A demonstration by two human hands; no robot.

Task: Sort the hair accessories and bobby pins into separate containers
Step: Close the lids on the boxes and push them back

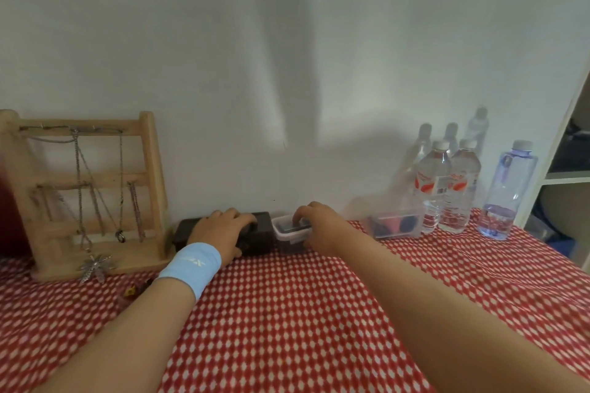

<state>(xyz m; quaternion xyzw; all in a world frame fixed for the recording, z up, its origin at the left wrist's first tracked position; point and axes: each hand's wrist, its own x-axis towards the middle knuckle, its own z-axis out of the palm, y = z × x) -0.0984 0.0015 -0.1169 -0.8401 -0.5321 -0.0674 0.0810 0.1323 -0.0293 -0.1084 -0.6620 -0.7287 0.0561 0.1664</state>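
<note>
A dark rectangular box (260, 234) lies against the wall at the back of the table. My left hand (220, 230), with a light blue wristband, grips it from above, fingers curled over its top. Right beside it stands a small clear lidded container (289, 234) with dark contents. My right hand (314, 226) grips this container, fingers curled over its lid and thumb at its near side. Further right sits a larger clear container (396, 226) holding dark and reddish hair accessories. A few small items (134, 292) lie on the cloth by my left forearm, too blurred to name.
A red-and-white checked cloth (287, 313) covers the table. A wooden jewellery stand (89, 195) with hanging necklaces stands at the back left. Two water bottles (447, 188) and a bluish bottle (507, 191) stand at the back right, next to a white shelf unit (562, 150).
</note>
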